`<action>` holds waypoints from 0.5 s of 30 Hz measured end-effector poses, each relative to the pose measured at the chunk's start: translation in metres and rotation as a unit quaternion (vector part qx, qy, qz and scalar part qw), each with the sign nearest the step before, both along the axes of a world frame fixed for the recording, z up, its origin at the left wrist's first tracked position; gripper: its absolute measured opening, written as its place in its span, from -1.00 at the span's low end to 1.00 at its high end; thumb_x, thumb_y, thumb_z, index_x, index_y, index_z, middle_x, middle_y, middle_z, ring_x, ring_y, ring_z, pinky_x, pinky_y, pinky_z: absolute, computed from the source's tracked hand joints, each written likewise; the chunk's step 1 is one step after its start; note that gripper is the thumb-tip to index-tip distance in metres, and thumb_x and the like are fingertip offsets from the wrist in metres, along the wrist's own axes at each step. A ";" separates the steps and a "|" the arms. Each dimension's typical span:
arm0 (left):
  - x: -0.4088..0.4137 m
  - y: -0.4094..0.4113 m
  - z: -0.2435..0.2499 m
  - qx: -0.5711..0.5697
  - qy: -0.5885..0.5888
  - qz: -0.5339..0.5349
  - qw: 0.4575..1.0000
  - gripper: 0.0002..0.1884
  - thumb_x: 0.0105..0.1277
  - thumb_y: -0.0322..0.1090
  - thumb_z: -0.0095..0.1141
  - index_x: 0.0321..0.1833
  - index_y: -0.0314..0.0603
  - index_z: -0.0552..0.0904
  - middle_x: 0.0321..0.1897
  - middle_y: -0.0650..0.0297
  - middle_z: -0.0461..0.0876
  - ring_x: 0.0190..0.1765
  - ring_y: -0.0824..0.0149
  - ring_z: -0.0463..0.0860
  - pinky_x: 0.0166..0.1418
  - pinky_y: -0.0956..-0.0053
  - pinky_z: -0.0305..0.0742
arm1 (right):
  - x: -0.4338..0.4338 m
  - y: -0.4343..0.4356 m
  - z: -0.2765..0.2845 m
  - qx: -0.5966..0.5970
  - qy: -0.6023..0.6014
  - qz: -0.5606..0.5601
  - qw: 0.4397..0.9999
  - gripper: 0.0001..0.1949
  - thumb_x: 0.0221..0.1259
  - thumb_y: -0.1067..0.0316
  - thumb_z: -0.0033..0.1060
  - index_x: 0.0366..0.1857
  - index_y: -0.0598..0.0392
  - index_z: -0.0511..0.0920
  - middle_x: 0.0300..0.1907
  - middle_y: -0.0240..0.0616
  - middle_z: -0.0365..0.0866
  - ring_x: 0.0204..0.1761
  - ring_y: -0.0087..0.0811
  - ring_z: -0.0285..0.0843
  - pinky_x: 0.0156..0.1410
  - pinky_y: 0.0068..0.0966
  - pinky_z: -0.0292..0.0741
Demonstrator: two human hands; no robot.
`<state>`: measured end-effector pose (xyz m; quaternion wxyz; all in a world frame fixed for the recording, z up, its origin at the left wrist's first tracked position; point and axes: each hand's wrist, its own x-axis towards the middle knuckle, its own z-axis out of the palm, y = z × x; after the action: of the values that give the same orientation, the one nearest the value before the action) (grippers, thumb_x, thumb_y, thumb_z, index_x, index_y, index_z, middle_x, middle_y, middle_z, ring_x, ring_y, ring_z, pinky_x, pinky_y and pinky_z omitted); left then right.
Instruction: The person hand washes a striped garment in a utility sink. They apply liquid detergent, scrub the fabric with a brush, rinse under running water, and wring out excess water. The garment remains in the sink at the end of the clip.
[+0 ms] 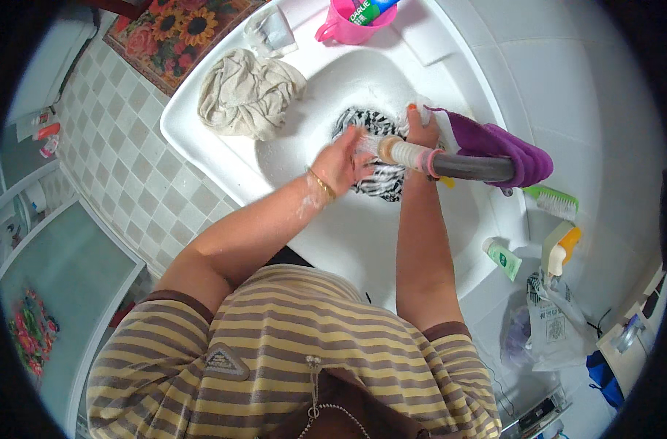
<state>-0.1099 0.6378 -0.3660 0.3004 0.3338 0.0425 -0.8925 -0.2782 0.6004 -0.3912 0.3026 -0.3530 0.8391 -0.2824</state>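
A black-and-white patterned cloth (pixel 380 184) lies bunched in the white washbasin (pixel 355 230), under running water from the tap (pixel 470 166). My left hand (pixel 347 162), wearing a gold bracelet, is in the stream over the cloth, palm turned up and fingers apart. My right hand (pixel 422 129) is at the cloth's right edge, partly behind the tap; whether its fingers grip the cloth cannot be told. A purple cloth (pixel 492 142) hangs over the tap. On the basin's left rim rests a crumpled beige cloth (pixel 251 93).
A pink cup (pixel 348 24) with a toothpaste tube (pixel 369 10) and a clear container (pixel 273 33) stand on the far rim. To the right are a green brush (pixel 553 202), a pale green tube (pixel 502 259), a soap holder (pixel 555 249) and a hanging plastic bag (pixel 555 329).
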 end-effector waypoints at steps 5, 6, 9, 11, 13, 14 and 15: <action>-0.017 -0.019 -0.010 0.099 0.152 0.006 0.983 -0.35 0.17 0.17 -0.15 0.21 -0.05 0.12 0.06 0.07 0.35 0.03 0.11 0.41 0.03 0.12 0.36 | 0.091 0.054 0.064 -0.149 -0.062 0.077 0.984 -0.62 -0.11 0.16 0.20 -0.24 0.17 0.41 -0.24 -0.08 0.45 -0.14 -0.13 0.41 0.01 -0.31 0.30; -0.010 -0.033 -0.029 0.094 0.196 -0.015 0.976 -0.39 0.18 0.12 -0.13 0.19 -0.07 0.14 0.02 0.04 0.38 0.00 0.12 0.44 0.01 0.15 0.39 | 0.116 0.069 0.075 -0.175 -0.053 0.124 0.975 -0.66 -0.12 0.25 0.23 -0.28 0.19 0.41 -0.29 -0.07 0.45 -0.14 -0.12 0.39 0.02 -0.33 0.27; -0.021 -0.018 -0.034 -0.005 0.036 0.093 0.995 -0.50 0.21 -0.27 -0.10 0.18 -0.15 0.10 -0.15 0.08 0.46 -0.06 0.15 0.48 0.00 0.27 0.42 | 0.100 0.060 0.032 -0.215 0.019 0.081 0.973 -0.68 -0.08 0.22 0.16 -0.30 0.23 0.42 -0.34 -0.03 0.44 -0.22 -0.02 0.37 -0.06 -0.29 0.30; -0.024 -0.005 -0.020 -0.037 -0.111 0.013 0.993 -0.45 0.18 -0.32 -0.09 0.22 -0.15 0.06 -0.04 0.08 0.39 -0.02 0.17 0.45 0.06 0.31 0.37 | 0.056 0.027 0.012 -0.130 -0.065 -0.052 0.988 -0.71 -0.01 0.17 0.10 -0.35 0.18 0.40 -0.40 -0.14 0.46 -0.31 -0.21 0.39 -0.14 -0.31 0.34; -0.027 0.003 -0.017 -0.127 -0.203 -0.039 0.970 -0.44 0.17 -0.21 -0.09 0.21 -0.21 0.10 -0.03 0.07 0.39 0.03 0.20 0.41 0.08 0.35 0.33 | 0.044 0.025 0.004 -0.102 -0.028 -0.115 0.988 -0.69 -0.05 0.19 0.15 -0.32 0.14 0.34 -0.34 -0.15 0.42 -0.26 -0.26 0.37 -0.11 -0.33 0.34; -0.019 -0.006 -0.022 -0.099 -0.142 -0.034 0.984 -0.45 0.18 -0.13 -0.13 0.20 -0.23 0.14 -0.04 0.07 0.40 0.03 0.18 0.40 0.09 0.36 0.32 | 0.077 0.034 0.006 -0.115 0.069 -0.076 0.988 -0.63 -0.04 0.16 0.12 -0.20 0.12 0.32 -0.21 -0.10 0.38 -0.16 -0.21 0.35 -0.05 -0.30 0.34; -0.012 -0.015 -0.024 -0.069 -0.085 -0.033 0.993 -0.43 0.18 -0.05 -0.18 0.18 -0.25 0.18 -0.04 0.06 0.40 0.04 0.17 0.39 0.09 0.36 0.32 | 0.111 0.045 0.009 -0.121 0.168 -0.031 0.978 -0.57 -0.04 0.14 0.08 -0.09 0.09 0.30 -0.09 -0.04 0.35 -0.05 -0.16 0.33 0.02 -0.27 0.33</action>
<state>-0.1219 0.6231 -0.3901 0.2954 0.3882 -0.0555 -0.8712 -0.1677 0.6452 -0.3820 0.1038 -0.4035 0.8478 -0.3281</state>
